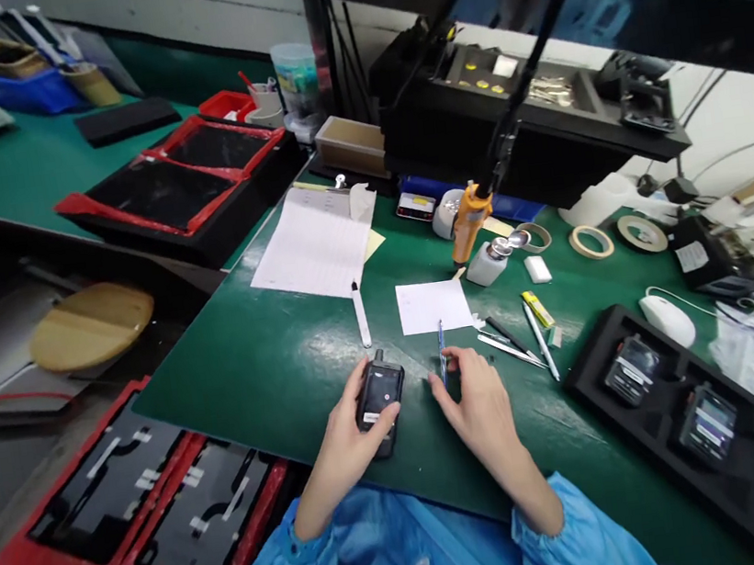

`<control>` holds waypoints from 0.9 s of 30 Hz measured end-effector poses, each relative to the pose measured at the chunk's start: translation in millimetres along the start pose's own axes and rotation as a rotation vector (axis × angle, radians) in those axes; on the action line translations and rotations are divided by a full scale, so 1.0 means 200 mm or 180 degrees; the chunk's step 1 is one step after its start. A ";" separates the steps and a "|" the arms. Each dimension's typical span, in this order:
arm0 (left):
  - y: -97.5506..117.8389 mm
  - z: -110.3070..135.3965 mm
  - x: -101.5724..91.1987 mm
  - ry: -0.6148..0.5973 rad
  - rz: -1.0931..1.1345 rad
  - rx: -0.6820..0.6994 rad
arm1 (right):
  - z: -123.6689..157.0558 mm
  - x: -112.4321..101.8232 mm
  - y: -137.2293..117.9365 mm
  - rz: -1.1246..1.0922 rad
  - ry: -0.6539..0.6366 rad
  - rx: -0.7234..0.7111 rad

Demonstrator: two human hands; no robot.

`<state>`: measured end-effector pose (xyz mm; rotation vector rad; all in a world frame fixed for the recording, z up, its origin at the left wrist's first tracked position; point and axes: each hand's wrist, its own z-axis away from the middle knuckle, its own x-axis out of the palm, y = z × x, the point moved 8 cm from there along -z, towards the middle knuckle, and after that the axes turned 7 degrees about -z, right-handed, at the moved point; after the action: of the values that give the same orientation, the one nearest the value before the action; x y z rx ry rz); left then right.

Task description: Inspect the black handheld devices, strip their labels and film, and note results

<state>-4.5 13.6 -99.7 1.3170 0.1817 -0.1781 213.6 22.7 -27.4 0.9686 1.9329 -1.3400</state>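
Observation:
My left hand (345,437) is wrapped round a small black handheld device (378,392) with a stubby antenna, holding it on the green mat (269,362). My right hand (477,399) rests just to its right, fingers curled on a thin blue pen-like tool (441,348) lying on the mat. A white slip of paper (433,305) lies just beyond the tool. A white marker (360,312) lies beyond the device.
Tweezers and tools (520,338) lie right of my hand. A black foam tray (701,425) with similar devices sits at the right, beside a white mouse (668,319). Tape rolls (590,241), a dispenser bottle (489,262), papers (316,239) and red-black trays (163,505) surround the mat.

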 end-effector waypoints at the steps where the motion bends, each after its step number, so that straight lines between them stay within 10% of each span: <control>1: 0.00 -0.01 0.01 -0.0068 -0.0248 0.0171 | -0.01 0.02 0.03 0.0189 -0.0106 -0.0031; 7: 0.14 -0.05 0.08 0.0019 -0.1513 0.1235 | -0.05 0.08 0.09 0.0054 -0.0785 -0.0185; 12: 0.32 -0.14 0.05 0.0227 -0.2262 0.1928 | -0.06 -0.04 0.14 -0.1219 -0.0402 -0.0103; 19: 0.53 -0.56 0.20 -0.0745 -0.2722 0.2709 | -0.09 -0.05 0.22 -0.1954 -0.0161 0.0064; 27: 0.44 -0.75 0.31 -0.1343 -0.2982 0.2566 | -0.09 -0.01 0.21 -0.1964 -0.0207 0.0137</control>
<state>70.9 178.2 -67.7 1.8582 0.3793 -1.4299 248.6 47.9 -41.9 0.3350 2.2543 -1.7181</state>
